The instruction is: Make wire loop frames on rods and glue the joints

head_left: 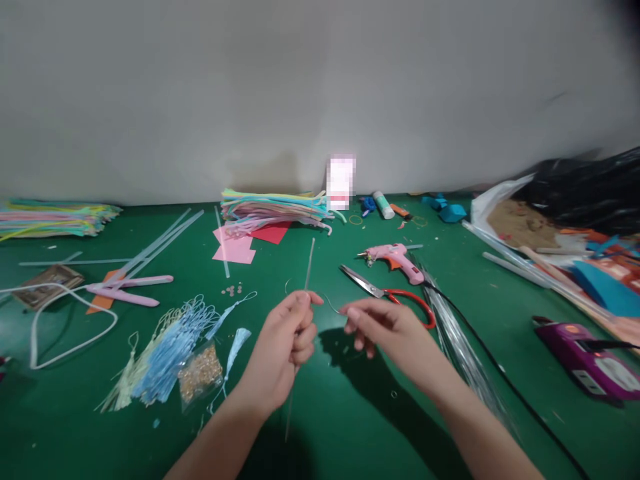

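Note:
My left hand (290, 340) is closed around a thin greyish rod (311, 260), which stands nearly upright and pokes out above and below the fist. Between the hands curves a fine wire or thread (327, 301); its exact material is too thin to tell. My right hand (385, 333) pinches its end between thumb and fingertips. Beyond the right hand lie scissors (370, 283) with red handles, blades apart. A pink hot glue gun (397, 259) rests behind them. Left of my left hand are blue tassels (170, 360) and a small bag of gold-coloured findings (200, 375).
Pipe cleaner bundles (275, 208) lie by the wall, near pink paper (235, 247). Translucent glue sticks (160, 243) and a pink flat iron (130, 291) are at left. At right are a wire bundle (465, 360), a black cord and a purple power strip (587, 360).

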Demonstrator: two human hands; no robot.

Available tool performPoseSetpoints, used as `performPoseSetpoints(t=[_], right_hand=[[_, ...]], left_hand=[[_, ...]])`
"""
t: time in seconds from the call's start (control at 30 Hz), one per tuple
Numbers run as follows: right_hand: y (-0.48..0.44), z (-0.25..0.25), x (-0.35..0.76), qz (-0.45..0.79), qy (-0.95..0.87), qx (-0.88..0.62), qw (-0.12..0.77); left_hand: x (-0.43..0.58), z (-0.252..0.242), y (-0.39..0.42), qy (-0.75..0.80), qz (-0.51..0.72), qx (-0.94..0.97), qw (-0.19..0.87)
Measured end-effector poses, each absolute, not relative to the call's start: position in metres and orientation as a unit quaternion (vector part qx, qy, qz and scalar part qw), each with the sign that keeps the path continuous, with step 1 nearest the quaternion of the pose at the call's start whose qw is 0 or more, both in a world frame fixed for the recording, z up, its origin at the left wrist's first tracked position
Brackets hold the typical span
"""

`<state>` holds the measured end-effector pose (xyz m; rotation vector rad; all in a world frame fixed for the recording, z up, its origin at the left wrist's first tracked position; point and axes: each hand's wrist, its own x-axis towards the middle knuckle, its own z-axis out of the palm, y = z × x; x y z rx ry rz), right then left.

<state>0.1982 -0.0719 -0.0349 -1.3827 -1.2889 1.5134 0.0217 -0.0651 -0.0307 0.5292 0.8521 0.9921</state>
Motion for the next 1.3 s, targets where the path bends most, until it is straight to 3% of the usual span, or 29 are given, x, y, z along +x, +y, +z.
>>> performPoseSetpoints(t=[0.1,0.27,0.43,0.77,0.83,1.0,1.3], right_hand=[[-0.053,-0.028,0.201,0.59,-0.457,-0.5,0.44],[-0.045,-0.029,0.193,0.65,-0.415,-0.433,0.466],[-0.049,-0.037,0.187,0.657,-0.389,-0.444,0.469],[-0.047,-0.069,0.175,0.656,-0.406,-0.489,0.407],[-0.037,-0.071,0.181,0.591,-0.501,-0.521,0.358],[-0.005,-0.081,0.182,0.253,-0.767,-0.537,0.244],[0.004,-0.089,0.159,0.077,-0.86,-0.5,0.069]], left_hand=[[0.024,-0.033,-0.082,0.387,0.39,0.23,0.803],[0.022,-0.038,-0.102,0.376,0.309,0.226,0.844],[0.018,-0.037,-0.104,0.4,0.265,0.268,0.835],[0.027,-0.077,-0.084,0.479,0.299,0.383,0.731],[0.023,-0.077,-0.082,0.484,0.298,0.354,0.743],[0.014,-0.069,-0.075,0.514,0.325,0.301,0.734],[0.007,-0.076,-0.069,0.507,0.328,0.284,0.745]])
